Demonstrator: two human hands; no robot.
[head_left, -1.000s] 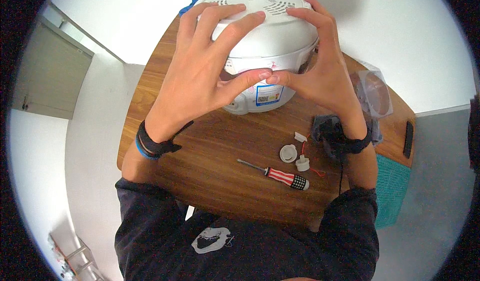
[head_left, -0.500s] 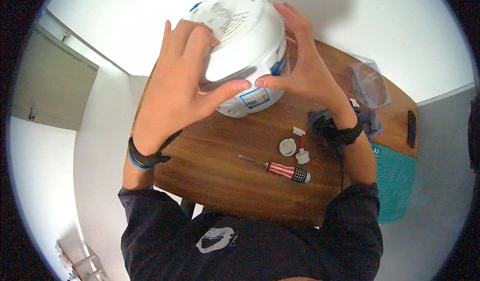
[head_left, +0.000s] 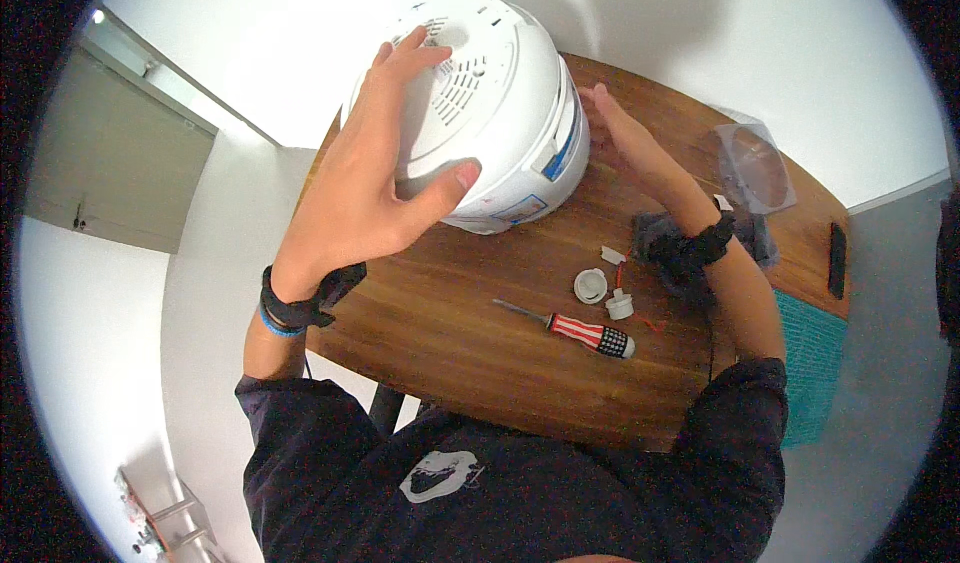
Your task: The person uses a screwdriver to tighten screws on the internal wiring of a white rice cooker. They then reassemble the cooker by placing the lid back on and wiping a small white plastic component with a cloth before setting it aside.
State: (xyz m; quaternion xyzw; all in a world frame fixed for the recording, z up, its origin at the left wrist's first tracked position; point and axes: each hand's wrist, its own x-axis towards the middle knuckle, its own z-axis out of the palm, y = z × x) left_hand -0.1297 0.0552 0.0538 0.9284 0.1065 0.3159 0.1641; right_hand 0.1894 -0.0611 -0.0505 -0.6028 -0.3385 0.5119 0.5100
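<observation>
A white rounded appliance [head_left: 535,93], which looks like a rice cooker turned bottom up, stands at the far side of the table. Its upper face has vent slots, and a blue-edged label shows low on its near side. My left hand [head_left: 375,168] rests over its left near part, fingers spread on the vented face and thumb stretched along the near edge. Just off the appliance's right side is my right hand [head_left: 625,143], open, with its fingers partly hidden behind the thumb and palm. It holds nothing that I can see.
A screwdriver [head_left: 590,334] with a red-striped handle lies on the wooden table [head_left: 450,363]. Beyond it are white round plastic parts [head_left: 591,286] and red wire. Dark crumpled material [head_left: 660,243], a clear plastic piece [head_left: 755,168], a black bar [head_left: 837,260] and a green mat [head_left: 810,363] are at the right.
My right hand has let go of the appliance and moved right. My left hand has spread over its vented face. The appliance has turned and tilted, showing more of its slots.
</observation>
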